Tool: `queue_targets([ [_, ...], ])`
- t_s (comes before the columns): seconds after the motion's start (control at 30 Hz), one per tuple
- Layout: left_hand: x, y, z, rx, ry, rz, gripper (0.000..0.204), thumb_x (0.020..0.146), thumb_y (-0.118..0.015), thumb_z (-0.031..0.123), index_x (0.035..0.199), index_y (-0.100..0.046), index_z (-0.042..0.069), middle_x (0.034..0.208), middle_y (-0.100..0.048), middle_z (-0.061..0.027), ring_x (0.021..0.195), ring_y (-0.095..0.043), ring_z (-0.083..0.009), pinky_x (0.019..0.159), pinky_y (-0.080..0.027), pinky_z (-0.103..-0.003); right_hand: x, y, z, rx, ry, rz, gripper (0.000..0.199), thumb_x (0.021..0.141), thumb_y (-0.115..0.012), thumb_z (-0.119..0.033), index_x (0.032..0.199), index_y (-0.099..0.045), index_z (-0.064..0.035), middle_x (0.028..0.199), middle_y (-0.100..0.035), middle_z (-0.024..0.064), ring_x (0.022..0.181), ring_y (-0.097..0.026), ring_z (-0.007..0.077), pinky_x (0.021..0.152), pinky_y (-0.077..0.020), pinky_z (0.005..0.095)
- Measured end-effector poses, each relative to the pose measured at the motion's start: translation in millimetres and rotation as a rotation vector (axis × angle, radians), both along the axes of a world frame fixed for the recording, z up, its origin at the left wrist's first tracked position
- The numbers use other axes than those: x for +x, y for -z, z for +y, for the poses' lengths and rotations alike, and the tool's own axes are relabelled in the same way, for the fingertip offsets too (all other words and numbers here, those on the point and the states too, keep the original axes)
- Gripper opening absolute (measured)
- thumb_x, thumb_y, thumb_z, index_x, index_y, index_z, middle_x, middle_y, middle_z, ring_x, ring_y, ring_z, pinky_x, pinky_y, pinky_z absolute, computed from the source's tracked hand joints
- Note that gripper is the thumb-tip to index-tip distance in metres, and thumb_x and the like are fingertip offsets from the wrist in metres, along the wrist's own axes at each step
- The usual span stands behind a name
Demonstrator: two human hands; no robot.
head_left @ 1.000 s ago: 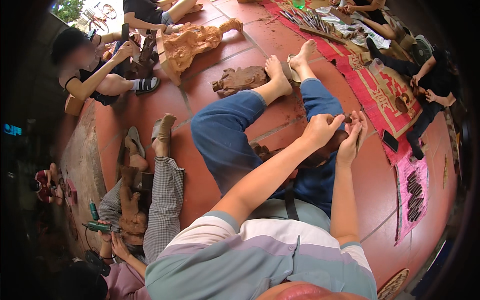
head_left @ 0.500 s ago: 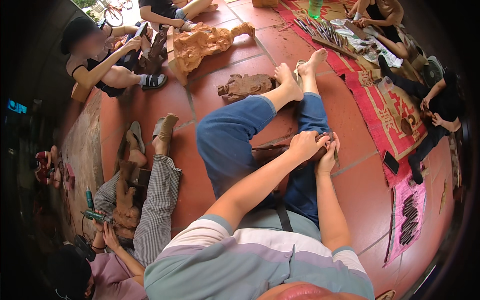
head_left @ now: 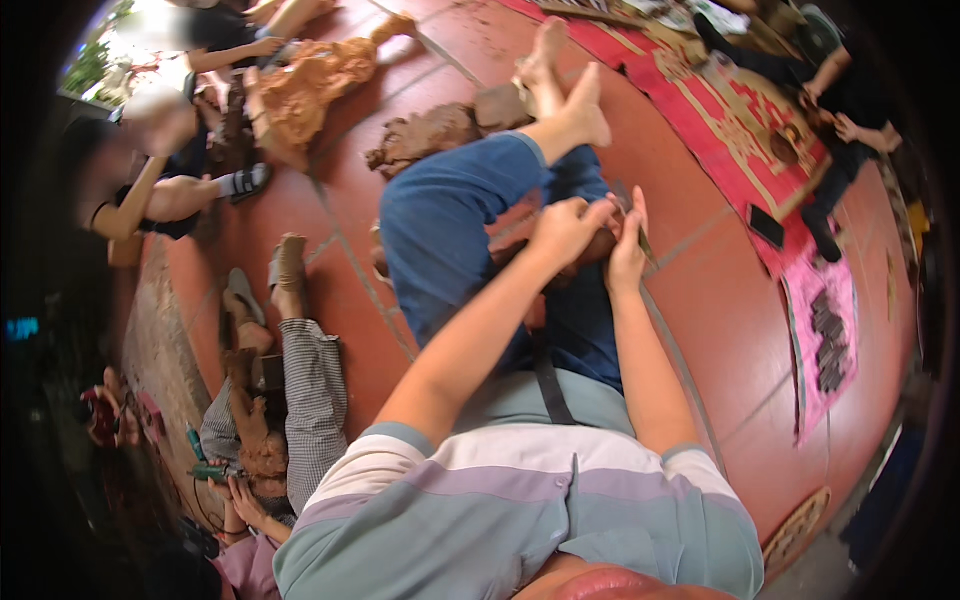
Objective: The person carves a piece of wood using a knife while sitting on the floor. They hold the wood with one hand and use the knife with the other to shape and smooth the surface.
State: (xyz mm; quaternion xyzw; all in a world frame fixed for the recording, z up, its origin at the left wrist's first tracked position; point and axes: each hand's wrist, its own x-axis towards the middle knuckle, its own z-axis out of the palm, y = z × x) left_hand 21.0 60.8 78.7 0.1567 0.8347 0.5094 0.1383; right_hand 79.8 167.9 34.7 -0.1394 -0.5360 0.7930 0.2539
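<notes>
One brown carving [head_left: 597, 250] in our lap, over the jeans [head_left: 440, 215]
It sits across the jeans, partly hidden; our left hand [head_left: 568, 230] has its fingers bent together over it, our right hand [head_left: 628, 250] stands beside it with fingers raised, and blur keeps us from telling whether either is clamped on anything. We judge it stiff, dry and fairly heavy, with thin edges likely to chip, so we would hold its thick middle. We count two hands, one brown carving on the jeans, one brown figure [head_left: 425, 140] and one orange-brown statue [head_left: 325, 80] beyond them, one phone [head_left: 765, 227] on one red mat [head_left: 690, 125] to their right
</notes>
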Motion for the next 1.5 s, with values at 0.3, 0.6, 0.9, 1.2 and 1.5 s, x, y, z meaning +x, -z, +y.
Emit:
queue_targets([
  [0.3, -39.8, 27.0, -11.7, 0.37, -0.122, -0.7, 0.067, 0.099, -0.024, 0.054, 0.109, -0.062, 0.0, 0.108, -0.063, -0.0113, 0.103, -0.055, -0.0204, 0.096, -0.039, -0.032, 64.4, -48.8, 63.7, -0.225, -0.011, -0.178, 0.044, 0.101, -0.039, -0.039, 0.122, -0.047, -0.0006, 0.111, -0.057, 0.0148, 0.092, -0.064, 0.0212, 0.078, -0.0564, 0.0311],
  [0.6, 86.7, -12.9, -61.1, 0.32, 0.166, -0.294, 0.04, 0.094, -0.047, 0.005, 0.133, -0.046, 0.001, 0.107, -0.058, -0.0063, 0.093, -0.055, -0.0116, 0.082, -0.044, -0.023, 38.8, -98.5, 32.7, 0.049, -0.06, -0.434, 0.019, 0.088, -0.061, -0.006, 0.106, -0.054, -0.0024, 0.084, -0.059, 0.0048, 0.073, -0.062, 0.011, 0.07, -0.0548, 0.0243],
  [0.9, 100.3, -10.6, -28.3, 0.399, 0.158, -0.545, 0.087, 0.091, -0.052, 0.006, 0.148, 0.013, 0.008, 0.114, -0.057, -0.0184, 0.072, -0.06, -0.015, 0.067, -0.05, -0.027, 4.1, -85.1, -15.2, 1.061, -0.346, -0.574, 0.014, 0.085, -0.056, -0.012, 0.098, -0.058, -0.0095, 0.086, -0.064, 0.0121, 0.078, -0.064, 0.0316, 0.072, -0.0491, 0.0375],
  [1.2, 73.6, -9.2, 3.5, 0.509, 0.327, -0.591, 0.09, 0.091, -0.051, 0.006, 0.148, 0.017, 0.016, 0.104, -0.063, -0.0111, 0.07, -0.061, -0.0128, 0.061, -0.049, -0.025, -12.9, -98.7, 14.3, 0.82, -0.309, -0.614, 0.013, 0.083, -0.054, -0.009, 0.096, -0.054, -0.008, 0.075, -0.057, 0.0103, 0.066, -0.056, 0.0257, 0.066, -0.0474, 0.0353],
  [1.5, 77.0, -8.8, -36.3, 0.453, 0.346, -0.603, 0.092, 0.088, -0.051, 0.001, 0.147, 0.019, 0.012, 0.134, -0.045, -0.0196, 0.076, -0.06, -0.0139, 0.065, -0.05, -0.025, -14.5, -111.0, -14.2, 0.942, -0.343, -0.673, 0.012, 0.083, -0.056, -0.012, 0.094, -0.06, -0.0105, 0.076, -0.064, 0.0094, 0.069, -0.065, 0.0242, 0.064, -0.05, 0.0349],
])
